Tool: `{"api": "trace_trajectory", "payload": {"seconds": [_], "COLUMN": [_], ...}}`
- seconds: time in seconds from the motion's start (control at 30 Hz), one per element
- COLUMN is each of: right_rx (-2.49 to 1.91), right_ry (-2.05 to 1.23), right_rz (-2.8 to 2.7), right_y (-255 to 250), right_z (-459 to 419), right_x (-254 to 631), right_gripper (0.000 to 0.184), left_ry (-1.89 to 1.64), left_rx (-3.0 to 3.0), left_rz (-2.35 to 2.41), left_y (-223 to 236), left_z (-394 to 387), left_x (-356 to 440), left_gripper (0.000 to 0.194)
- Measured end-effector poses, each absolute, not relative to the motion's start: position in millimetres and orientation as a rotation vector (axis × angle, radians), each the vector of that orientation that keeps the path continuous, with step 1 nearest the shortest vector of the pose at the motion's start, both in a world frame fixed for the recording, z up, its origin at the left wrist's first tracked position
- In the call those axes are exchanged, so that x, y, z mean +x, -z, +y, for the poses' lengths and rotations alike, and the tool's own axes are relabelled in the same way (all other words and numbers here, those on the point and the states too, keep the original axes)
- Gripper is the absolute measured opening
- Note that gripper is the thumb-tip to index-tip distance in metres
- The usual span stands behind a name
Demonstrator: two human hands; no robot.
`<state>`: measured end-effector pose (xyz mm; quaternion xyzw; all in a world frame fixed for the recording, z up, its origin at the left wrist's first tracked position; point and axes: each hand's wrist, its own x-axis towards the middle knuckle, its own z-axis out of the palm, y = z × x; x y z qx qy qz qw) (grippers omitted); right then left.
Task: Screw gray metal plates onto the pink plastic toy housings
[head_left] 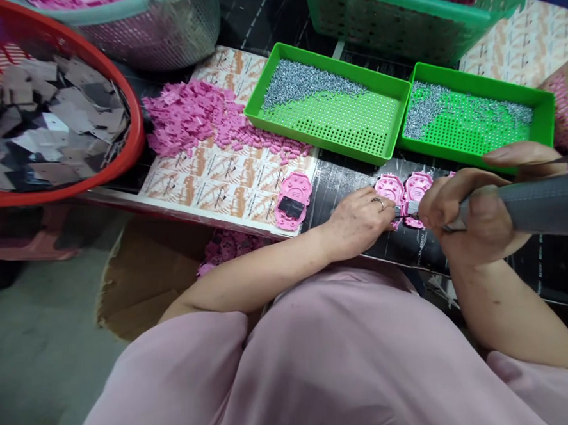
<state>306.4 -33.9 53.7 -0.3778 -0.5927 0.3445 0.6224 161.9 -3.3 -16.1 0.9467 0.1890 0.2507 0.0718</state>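
My left hand [361,217], with a ring on one finger, is closed at a pink plastic casing [389,188], its fingertips pressed together at the lower part. In my closed right hand [471,210] is a grey electric screwdriver [548,206], held nearly level. Its thin dark bit points left and reaches my left fingertips. Between the hands lies a second pink casing [417,188], partly covered by a greyish piece. A sliver of another pink part shows behind my right hand. To the left, a pink casing with a dark plate [292,207] lies flat near the table edge.
Two green trays [326,151] [482,152] of small screws stand behind my hands. Loose pink parts [191,115] are heaped to the left. A red basket [137,128] holds thin metal plates. Another green basket [398,29] stands behind; an open carton [134,279] sits below the table edge.
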Motion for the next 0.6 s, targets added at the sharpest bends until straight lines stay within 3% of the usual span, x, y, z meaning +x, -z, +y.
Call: {"api": "trace_trajectory", "payload": {"seconds": [0.13, 0.27, 0.4, 0.6], "right_rx": [-0.661, -0.589, -0.659, -0.671], "right_ry": [-0.779, -0.82, -0.76, -0.76], "right_rz": [-1.349, -1.254, -1.205, -1.176], "right_y": [-55.8, -68.4, -77.1, -78.1], "right_z": [-32.7, -40.9, -53.0, -58.4], "right_x": [308.1, 308.1, 306.1, 304.1], "right_gripper": [0.013, 0.002, 0.03, 0.028], "left_ry": [-0.734, -0.757, -0.888, -0.911], "left_rx": [2.855, 2.824, 2.683, 2.606], "left_rz": [0.552, 0.531, 0.553, 0.556], "left_y": [16.7, 12.8, 5.1, 1.8], "left_z": [-1.2, 1.3, -0.3, -5.2], "left_x": [162.5, 161.8, 159.8, 158.0], "left_gripper": [0.019, 0.02, 0.022, 0.021]}}
